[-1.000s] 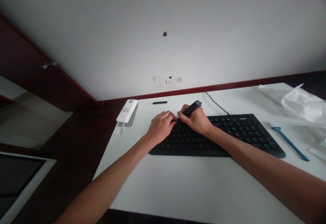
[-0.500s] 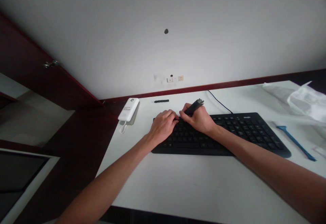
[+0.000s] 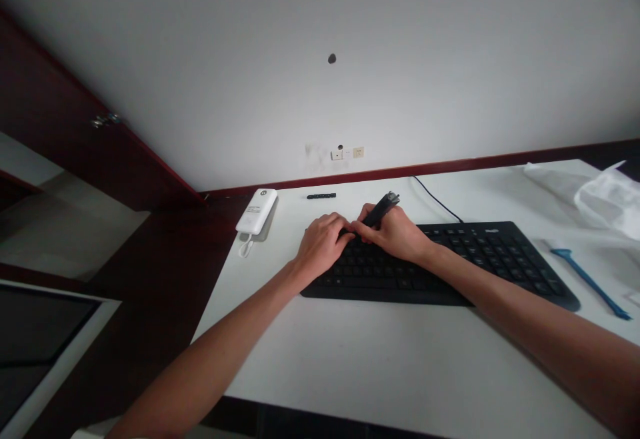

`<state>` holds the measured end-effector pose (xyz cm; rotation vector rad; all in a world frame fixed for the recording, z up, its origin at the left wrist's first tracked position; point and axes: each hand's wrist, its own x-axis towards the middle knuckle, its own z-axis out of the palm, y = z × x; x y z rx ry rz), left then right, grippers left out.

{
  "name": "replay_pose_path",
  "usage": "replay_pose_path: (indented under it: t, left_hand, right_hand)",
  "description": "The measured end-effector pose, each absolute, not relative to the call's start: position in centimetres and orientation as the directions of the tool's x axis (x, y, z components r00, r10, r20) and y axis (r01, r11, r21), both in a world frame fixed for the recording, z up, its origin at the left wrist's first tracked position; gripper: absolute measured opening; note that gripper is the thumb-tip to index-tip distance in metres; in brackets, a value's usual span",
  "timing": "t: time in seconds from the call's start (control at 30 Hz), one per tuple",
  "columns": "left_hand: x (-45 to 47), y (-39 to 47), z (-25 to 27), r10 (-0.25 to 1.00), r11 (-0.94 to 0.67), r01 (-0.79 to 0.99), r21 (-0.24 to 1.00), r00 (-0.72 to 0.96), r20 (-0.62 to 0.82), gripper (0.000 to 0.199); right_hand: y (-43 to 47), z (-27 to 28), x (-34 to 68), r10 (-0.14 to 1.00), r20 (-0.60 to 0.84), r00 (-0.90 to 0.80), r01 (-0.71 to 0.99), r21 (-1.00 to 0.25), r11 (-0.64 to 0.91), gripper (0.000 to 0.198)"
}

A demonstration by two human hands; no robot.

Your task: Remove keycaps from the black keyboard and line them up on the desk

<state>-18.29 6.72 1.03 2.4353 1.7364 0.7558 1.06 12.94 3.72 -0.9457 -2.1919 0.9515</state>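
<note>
Lying loose behind the keyboard (image 3: 390, 276): a bumpy black strip (image 3: 321, 196). Left hand (image 3: 324, 242) curls over its back-left keys, can't tell if gripping; right hand (image 3: 393, 231) wraps a dark tool (image 3: 381, 210) there, looks mid-job, remainder unclear. Blue tool (image 3: 593, 283)'s right of it, unused.

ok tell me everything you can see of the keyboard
The keyboard is black, plastic-looking, with a number pad at its right end and a pale logo near its far right corner. A dark cord leaves its far edge. It lies on the white table. The left hand rests on its left part; the right hand and forearm partly hide its middle.
</note>
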Motion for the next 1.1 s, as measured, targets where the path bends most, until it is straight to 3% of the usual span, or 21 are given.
replay_pose_path:
  t: [0.2,0.4,0.57,0.83,1.1]
  left_hand:
    - [-18.4,6.8,0.8,0.907,-0.362,0.827,0.430,0.205,0.369,0.008]
    - [-18.4,6.9,1.0,0.907,-0.373,0.813,0.447,0.218,0.360,0.007]
    - [-18.6,6.8,0.9,0.901,-0.382,0.808,0.449,0.219,0.373,0.006]
    - [-18.5,6.7,1.1,0.899,-0.390,0.799,0.458,0.224,0.376,0.006]
    - [-18.7,6.7,1.0,0.907,-0.380,0.781,0.495,0.210,0.365,0.009]
  right_hand:
    - [12.6,4.2,0.8,0.785,0.183,-0.592,0.420,-0.761,0.495,0.034]
    - [12.9,4.3,0.9,0.771,0.161,-0.616,0.436,-0.746,0.504,0.034]
    - [13.6,6.3,2.2,0.575,0.109,-0.811,0.344,-0.707,0.618,0.034]
    - [15.3,8.9,4.3,0.366,0.030,-0.930,0.217,-0.758,0.614,0.028]
    - [15.1,7.6,3.6,0.501,0.094,-0.861,0.284,-0.727,0.625,0.027]
